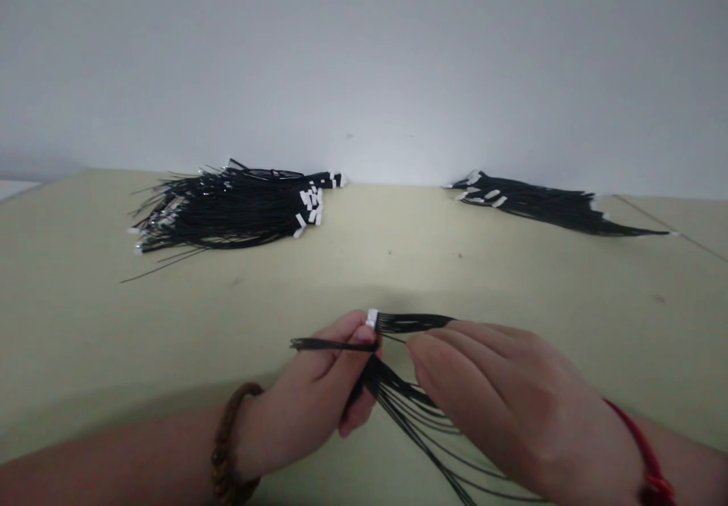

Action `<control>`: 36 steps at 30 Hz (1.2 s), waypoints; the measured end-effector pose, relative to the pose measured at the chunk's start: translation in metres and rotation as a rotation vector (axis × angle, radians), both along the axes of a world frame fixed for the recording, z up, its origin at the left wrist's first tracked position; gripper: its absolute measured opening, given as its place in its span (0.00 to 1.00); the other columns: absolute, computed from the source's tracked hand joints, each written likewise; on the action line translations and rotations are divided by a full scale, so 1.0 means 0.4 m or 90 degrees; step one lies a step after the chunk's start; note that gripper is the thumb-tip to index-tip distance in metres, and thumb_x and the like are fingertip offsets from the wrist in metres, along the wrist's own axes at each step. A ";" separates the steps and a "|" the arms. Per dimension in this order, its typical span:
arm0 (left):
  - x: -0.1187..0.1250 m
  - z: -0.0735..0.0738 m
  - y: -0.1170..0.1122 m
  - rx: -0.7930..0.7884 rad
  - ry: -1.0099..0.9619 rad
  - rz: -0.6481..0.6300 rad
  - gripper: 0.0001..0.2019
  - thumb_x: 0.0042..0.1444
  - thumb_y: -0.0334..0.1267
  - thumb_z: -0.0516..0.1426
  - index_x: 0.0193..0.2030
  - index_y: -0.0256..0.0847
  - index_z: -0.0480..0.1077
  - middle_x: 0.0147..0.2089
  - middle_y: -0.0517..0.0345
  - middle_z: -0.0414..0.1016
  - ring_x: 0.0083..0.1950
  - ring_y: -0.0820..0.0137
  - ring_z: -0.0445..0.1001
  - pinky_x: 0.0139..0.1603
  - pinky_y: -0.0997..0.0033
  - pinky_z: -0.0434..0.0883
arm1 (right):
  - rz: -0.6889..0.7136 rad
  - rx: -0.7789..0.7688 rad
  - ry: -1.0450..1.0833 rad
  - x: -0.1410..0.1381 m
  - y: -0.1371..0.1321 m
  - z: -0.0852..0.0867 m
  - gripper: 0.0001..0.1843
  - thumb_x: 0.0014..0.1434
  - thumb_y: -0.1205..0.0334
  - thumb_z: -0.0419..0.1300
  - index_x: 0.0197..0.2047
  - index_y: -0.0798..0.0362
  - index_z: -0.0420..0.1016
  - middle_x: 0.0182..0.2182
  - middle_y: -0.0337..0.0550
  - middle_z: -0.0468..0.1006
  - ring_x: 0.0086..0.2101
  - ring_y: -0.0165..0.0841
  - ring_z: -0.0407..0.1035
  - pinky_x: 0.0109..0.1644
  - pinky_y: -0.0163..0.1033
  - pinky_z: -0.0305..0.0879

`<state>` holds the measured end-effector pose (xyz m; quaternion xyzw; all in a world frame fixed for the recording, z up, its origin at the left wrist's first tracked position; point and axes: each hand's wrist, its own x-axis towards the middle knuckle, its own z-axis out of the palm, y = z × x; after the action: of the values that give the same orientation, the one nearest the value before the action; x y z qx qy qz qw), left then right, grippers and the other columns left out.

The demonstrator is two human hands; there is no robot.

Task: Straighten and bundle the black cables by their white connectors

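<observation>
My left hand [318,385] is closed on a black wire harness, its thumb and index finger pinching the white connector [371,318] at the end. From that connector a flat row of thin black wires [412,322] runs to the right. More loose black wires [409,407] of the bundle pass through the left hand's fingers and fan out below, and a short bunch of wire [318,345] sticks out to the left over the thumb side. My right hand [500,400] is closed over the wires right of the connector; its fingertips are hidden behind the hand.
A large pile of black wire harnesses [239,210] with white connectors lies at the back left of the pale yellow table [171,316]. A smaller pile of harnesses [540,202] lies at the back right. Behind the table stands a white wall [364,58].
</observation>
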<state>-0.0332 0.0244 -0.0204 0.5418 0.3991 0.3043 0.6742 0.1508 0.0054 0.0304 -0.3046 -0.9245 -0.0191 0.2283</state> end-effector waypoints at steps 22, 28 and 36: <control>0.014 0.010 0.018 0.063 0.095 0.117 0.18 0.56 0.54 0.45 0.27 0.40 0.57 0.13 0.71 0.56 0.14 0.85 0.53 0.14 0.88 0.51 | -0.147 -0.048 -0.121 0.028 -0.057 -0.015 0.09 0.50 0.73 0.52 0.24 0.50 0.65 0.18 0.37 0.67 0.16 0.31 0.61 0.18 0.39 0.48; 0.010 0.008 0.012 0.090 0.107 0.071 0.19 0.57 0.53 0.43 0.26 0.40 0.56 0.14 0.70 0.55 0.15 0.86 0.52 0.15 0.87 0.51 | -0.229 -0.223 -0.116 -0.020 -0.034 -0.029 0.10 0.52 0.71 0.51 0.27 0.50 0.71 0.24 0.37 0.73 0.24 0.35 0.68 0.27 0.39 0.56; 0.009 0.018 0.005 0.083 0.068 -0.001 0.18 0.57 0.53 0.44 0.26 0.40 0.54 0.16 0.71 0.55 0.16 0.86 0.52 0.15 0.88 0.51 | -0.135 -0.225 0.014 -0.039 -0.012 -0.036 0.09 0.56 0.71 0.51 0.26 0.54 0.66 0.23 0.34 0.70 0.23 0.28 0.63 0.28 0.36 0.52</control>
<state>-0.0294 0.0266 -0.0131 0.6005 0.4134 0.2997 0.6153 0.1352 0.0008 0.0159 -0.4356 -0.8737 0.1232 0.1780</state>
